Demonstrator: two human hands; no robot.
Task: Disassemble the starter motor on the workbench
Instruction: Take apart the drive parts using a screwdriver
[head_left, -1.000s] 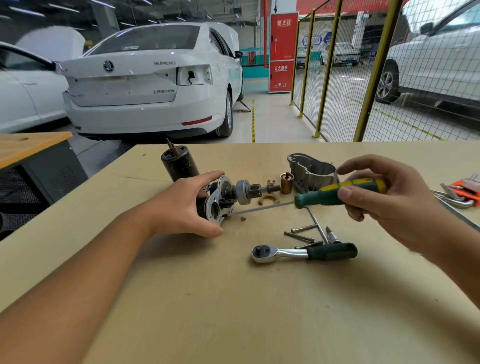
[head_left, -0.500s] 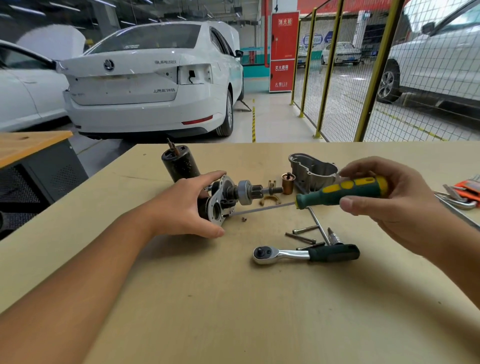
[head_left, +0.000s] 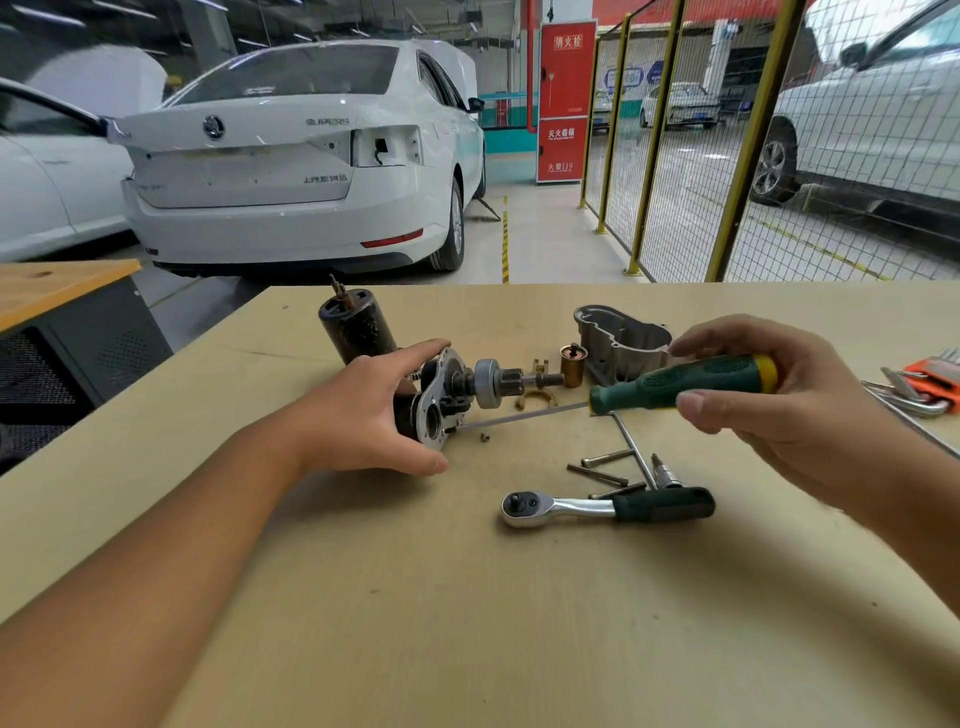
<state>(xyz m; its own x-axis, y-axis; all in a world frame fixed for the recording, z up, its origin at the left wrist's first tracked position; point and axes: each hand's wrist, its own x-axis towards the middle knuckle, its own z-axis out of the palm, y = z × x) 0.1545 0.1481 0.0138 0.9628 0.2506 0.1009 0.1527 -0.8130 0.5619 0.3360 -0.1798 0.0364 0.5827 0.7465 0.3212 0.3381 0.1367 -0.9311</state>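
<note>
Two hands, starter motor, screwdriver

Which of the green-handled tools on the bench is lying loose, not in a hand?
The chrome ratchet wrench with the dark green grip; the green-and-yellow screwdriver is in the right hand.

White car behind bench, red fire cabinet, yellow mesh fence at rt.

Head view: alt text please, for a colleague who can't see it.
A left hand steadies a starter motor assembly on a workbench while the right hand holds a green screwdriver against its plate. A ratchet and loose bolts lie nearby.
</note>
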